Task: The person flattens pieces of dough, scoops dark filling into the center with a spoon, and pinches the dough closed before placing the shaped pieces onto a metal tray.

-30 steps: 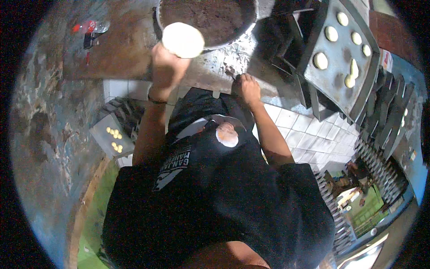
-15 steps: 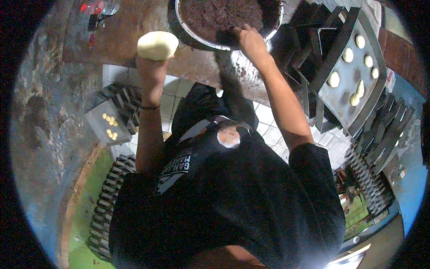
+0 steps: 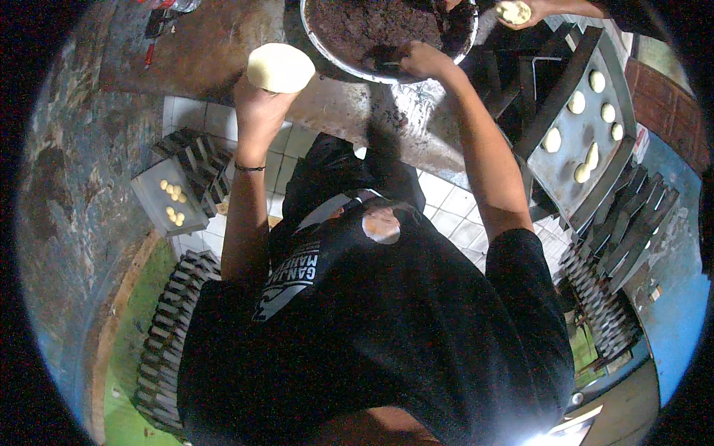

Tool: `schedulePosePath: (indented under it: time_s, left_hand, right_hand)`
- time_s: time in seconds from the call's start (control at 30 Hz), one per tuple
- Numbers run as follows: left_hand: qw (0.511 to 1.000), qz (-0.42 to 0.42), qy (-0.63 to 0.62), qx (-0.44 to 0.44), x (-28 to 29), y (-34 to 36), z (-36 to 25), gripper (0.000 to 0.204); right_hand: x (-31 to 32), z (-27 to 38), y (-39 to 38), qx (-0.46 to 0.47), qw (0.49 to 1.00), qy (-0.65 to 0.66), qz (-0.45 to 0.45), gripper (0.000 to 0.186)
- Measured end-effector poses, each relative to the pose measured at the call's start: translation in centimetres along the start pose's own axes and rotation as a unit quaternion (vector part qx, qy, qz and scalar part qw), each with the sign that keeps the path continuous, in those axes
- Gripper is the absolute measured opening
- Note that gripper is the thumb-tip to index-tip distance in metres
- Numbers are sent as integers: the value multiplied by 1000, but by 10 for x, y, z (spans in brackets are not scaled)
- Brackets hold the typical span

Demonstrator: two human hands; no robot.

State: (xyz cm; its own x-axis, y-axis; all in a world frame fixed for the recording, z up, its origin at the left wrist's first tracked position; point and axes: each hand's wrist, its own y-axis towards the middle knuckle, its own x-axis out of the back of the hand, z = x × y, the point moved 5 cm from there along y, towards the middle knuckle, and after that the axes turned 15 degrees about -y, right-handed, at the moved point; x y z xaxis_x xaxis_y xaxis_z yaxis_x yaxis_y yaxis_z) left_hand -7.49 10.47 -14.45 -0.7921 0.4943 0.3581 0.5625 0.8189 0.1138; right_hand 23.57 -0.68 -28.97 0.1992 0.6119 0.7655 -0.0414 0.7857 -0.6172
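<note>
A pale flattened round of dough (image 3: 281, 67) rests in my left hand (image 3: 260, 111), which is raised above the table's near edge with its fingers curled around the underside. My right hand (image 3: 429, 61) reaches over the near rim of a large white basin (image 3: 318, 46). Crumbly dark brown filling (image 3: 364, 30) lies in the basin. The right fingers are bent together at the filling, by a thin dark shape, and what they grip is too unclear to name.
At the upper right another person's hand (image 3: 537, 10) holds a piece of dough (image 3: 513, 11). Below it, a tilted metal tray (image 3: 569, 152) carries several dough balls, on stacked trays. Another tray (image 3: 152, 195) with small dough balls stands left. A clear plastic item (image 3: 177, 4) lies far left.
The other person's hand with dough has come into view at the upper right. My left hand with the dough sits slightly farther right and up. My right hand stays at the basin's near side.
</note>
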Motion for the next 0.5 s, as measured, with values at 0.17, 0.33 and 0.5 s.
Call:
schedulePosePath:
  time_s: [0.17, 0.33, 0.5]
  left_hand:
    - [995, 0, -74, 73, -12, 8, 0, 41]
    - [991, 29, -125, 36, -31, 25, -20, 46]
    - [991, 42, -123, -35, -36, 35, -61, 48]
  right_hand:
    - [57, 47, -62, 178, 832, 523, -36, 26]
    - [147, 120, -148, 91, 880, 362, -294, 31]
    - [151, 147, -171, 39, 885, 100, -453, 50]
